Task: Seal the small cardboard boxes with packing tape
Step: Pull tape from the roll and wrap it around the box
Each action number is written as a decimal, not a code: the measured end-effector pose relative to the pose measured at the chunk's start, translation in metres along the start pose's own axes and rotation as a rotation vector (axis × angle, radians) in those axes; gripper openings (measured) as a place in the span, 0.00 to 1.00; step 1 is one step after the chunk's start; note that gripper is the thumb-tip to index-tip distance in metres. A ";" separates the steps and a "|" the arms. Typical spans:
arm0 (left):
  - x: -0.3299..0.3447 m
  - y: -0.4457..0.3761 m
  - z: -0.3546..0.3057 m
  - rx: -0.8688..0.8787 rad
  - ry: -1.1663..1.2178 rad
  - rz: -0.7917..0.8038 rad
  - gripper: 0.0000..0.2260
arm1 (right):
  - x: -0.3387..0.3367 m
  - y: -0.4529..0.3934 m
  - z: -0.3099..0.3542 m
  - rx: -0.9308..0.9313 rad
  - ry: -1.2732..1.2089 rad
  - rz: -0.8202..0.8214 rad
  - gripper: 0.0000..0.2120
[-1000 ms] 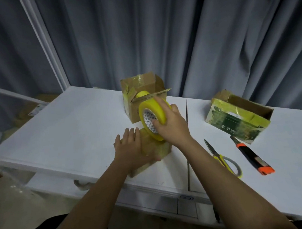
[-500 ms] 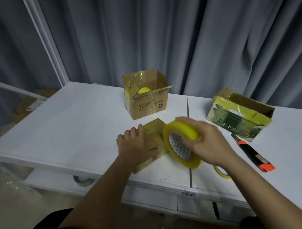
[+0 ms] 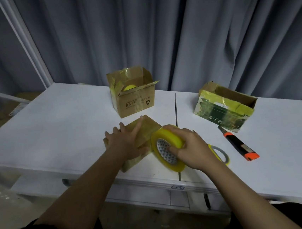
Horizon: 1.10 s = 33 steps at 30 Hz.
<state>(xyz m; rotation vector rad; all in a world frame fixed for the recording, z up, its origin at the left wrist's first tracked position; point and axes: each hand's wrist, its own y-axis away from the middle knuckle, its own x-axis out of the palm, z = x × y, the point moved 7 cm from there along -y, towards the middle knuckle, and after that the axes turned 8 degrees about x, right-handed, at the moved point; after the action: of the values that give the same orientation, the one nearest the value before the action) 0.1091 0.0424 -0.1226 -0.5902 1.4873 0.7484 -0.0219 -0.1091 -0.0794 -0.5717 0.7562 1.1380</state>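
A small closed cardboard box [image 3: 148, 128] lies near the front edge of the white table [image 3: 55, 127], its top glossy with tape. My left hand [image 3: 125, 142] presses flat on the box's top, fingers spread and straight. My right hand [image 3: 190, 147] grips a yellow roll of packing tape [image 3: 166, 149] that stands on edge against the box's right side, low by the table surface. The box's right face is hidden behind the roll.
An open brown box [image 3: 136, 104] with something yellow inside stands behind. A green printed box [image 3: 222, 113] with yellow tape lies at right. An orange-and-black utility knife [image 3: 240, 146] and yellow-handled scissors [image 3: 220, 153], partly under my right wrist, lie on the table.
My right hand has carried the tape roll from above the box's far side, over the top and down to its right side. My left hand stayed pressing on the box.
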 end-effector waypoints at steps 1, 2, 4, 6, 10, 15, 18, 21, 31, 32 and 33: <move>-0.001 -0.003 -0.003 0.019 -0.009 0.041 0.47 | 0.000 0.001 -0.002 -0.003 -0.001 -0.002 0.29; -0.001 -0.006 -0.006 0.042 -0.029 0.070 0.46 | 0.000 0.001 -0.003 -0.005 -0.001 -0.003 0.29; -0.005 -0.012 -0.014 0.131 -0.100 0.072 0.45 | -0.001 0.000 -0.006 -0.014 0.002 -0.007 0.29; -0.008 -0.014 -0.025 0.293 -0.195 -0.024 0.44 | -0.002 -0.001 -0.009 -0.025 0.000 -0.004 0.29; 0.002 -0.017 -0.025 0.464 -0.045 0.017 0.39 | 0.000 -0.001 -0.014 -0.036 -0.047 -0.025 0.31; 0.004 -0.021 -0.024 0.459 0.113 0.033 0.38 | 0.011 0.011 -0.026 -0.053 -0.082 -0.053 0.34; 0.001 -0.021 -0.020 0.444 0.220 -0.016 0.39 | 0.019 0.018 -0.027 -0.101 -0.041 -0.086 0.35; -0.004 -0.021 -0.015 0.438 0.286 -0.070 0.40 | 0.026 0.021 -0.022 -0.120 -0.029 -0.111 0.40; -0.015 -0.009 -0.017 0.264 0.127 -0.192 0.29 | 0.012 0.034 -0.025 -0.073 -0.386 -0.139 0.34; -0.018 -0.008 -0.015 0.277 0.242 -0.186 0.28 | -0.002 0.031 -0.016 -0.105 -0.384 -0.172 0.34; -0.021 -0.006 -0.013 0.290 0.402 -0.164 0.27 | -0.018 0.029 -0.006 -0.135 -0.387 -0.216 0.33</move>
<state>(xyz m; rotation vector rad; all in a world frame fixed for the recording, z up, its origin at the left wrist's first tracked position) 0.1068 0.0271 -0.1026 -0.6550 1.8498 0.2851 -0.0543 -0.1148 -0.0703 -0.5109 0.2787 1.0602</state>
